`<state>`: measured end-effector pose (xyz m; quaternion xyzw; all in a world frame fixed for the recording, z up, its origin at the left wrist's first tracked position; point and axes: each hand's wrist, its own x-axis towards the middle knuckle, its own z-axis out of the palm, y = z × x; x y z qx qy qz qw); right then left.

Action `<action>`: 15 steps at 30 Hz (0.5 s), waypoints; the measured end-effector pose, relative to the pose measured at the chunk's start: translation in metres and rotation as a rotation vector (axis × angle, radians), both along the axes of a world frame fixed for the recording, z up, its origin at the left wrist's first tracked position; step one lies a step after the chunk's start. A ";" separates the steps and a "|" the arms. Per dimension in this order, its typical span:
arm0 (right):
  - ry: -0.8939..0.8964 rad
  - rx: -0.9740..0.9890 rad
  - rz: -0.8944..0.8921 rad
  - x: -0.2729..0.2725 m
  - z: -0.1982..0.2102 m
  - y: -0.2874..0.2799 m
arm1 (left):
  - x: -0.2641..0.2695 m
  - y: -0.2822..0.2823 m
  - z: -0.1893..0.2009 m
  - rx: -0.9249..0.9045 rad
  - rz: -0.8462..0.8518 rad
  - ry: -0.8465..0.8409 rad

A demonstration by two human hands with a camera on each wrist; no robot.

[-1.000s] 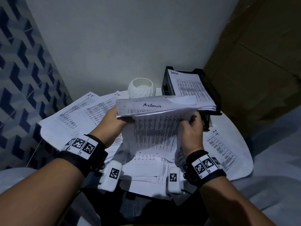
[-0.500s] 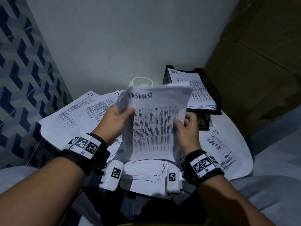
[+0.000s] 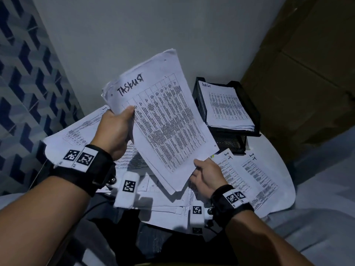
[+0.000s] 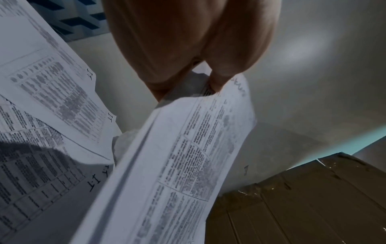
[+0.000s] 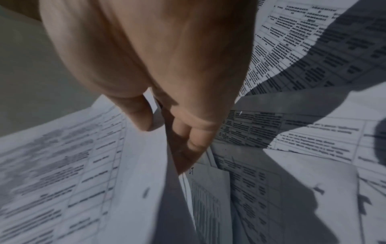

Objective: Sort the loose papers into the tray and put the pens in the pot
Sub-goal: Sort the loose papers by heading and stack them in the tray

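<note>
My left hand point(image 3: 123, 120) grips a stack of printed sheets headed "TASKLIST" point(image 3: 165, 121) by its left edge, thumb on the front. The stack is raised and tilted above the table. My right hand point(image 3: 199, 169) is at the stack's lower corner. In the right wrist view the sheet edge point(image 5: 73, 165) runs between its thumb and fingers. The black mesh tray point(image 3: 251, 106) stands at the back right and holds a pile of task list sheets point(image 3: 224, 106). Loose "IT" sheets point(image 3: 249, 179) lie on the table. The raised stack hides the pot. No pens show.
More loose sheets point(image 3: 76, 131) spread over the left of the round white table point(image 3: 269, 146) and under my wrists. A brown cardboard box point(image 3: 307, 77) stands to the right behind the tray. A plain wall is close behind, a blue patterned wall on the left.
The "Admin" sheet on top gave way to the "TASKLIST" page. The left hand has lifted the stack higher and tilted it right. The right hand slid down to its lower corner.
</note>
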<state>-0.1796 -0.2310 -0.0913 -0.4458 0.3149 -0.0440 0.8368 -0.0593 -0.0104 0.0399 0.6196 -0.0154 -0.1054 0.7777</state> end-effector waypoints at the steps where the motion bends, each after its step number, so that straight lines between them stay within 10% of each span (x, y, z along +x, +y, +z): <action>1: -0.006 -0.013 -0.010 0.002 0.001 -0.002 | 0.000 0.001 0.001 0.039 -0.011 -0.026; 15: 0.216 -0.164 -0.562 0.036 0.078 -0.124 | 0.000 -0.002 -0.007 0.466 -0.430 -0.094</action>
